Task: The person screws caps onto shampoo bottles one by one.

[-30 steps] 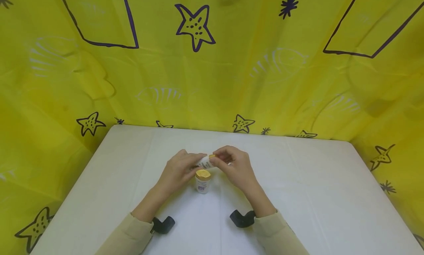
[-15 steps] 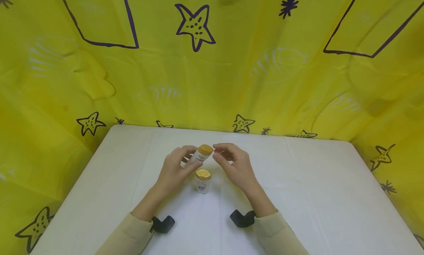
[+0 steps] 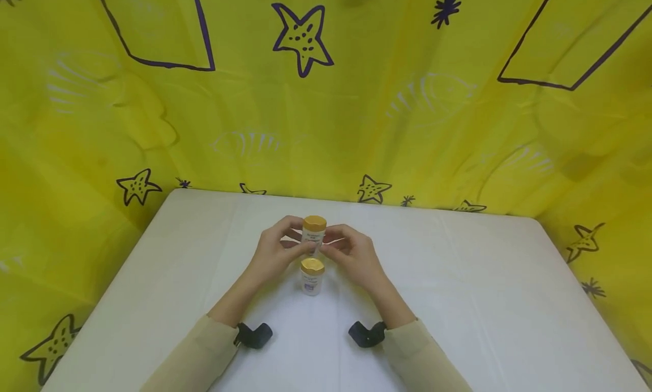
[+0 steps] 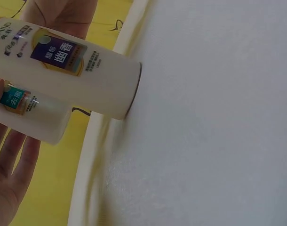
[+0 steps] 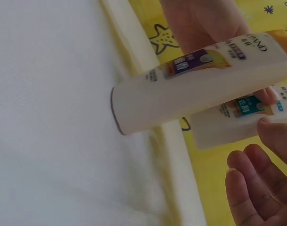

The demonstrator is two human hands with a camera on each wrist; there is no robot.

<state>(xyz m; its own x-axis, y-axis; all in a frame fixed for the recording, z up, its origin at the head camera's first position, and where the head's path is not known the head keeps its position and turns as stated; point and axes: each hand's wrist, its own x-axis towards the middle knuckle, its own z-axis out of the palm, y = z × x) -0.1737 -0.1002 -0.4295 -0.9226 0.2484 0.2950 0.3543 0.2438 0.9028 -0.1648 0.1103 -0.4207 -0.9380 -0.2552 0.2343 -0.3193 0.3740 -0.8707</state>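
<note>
My left hand grips a small white shampoo bottle with a gold cap and a teal label, thumb across its front. My right hand pinches the same bottle from the right, thumb at its front edge; in the right wrist view the other fingers curl beside it without touching. The bottle is upright, behind a second white bottle with a gold cap and a purple label. That second bottle stands on the table between the forearms and hides part of the held one in both wrist views.
A white-covered table reaches back to a yellow curtain printed with starfish and fish. Black wrist-worn devices sit below both hands, at the sleeve cuffs.
The held bottle has turned from lying sideways to upright in the left hand. My right hand came off its cap end, then moved in to its side. The second bottle stays in place.
</note>
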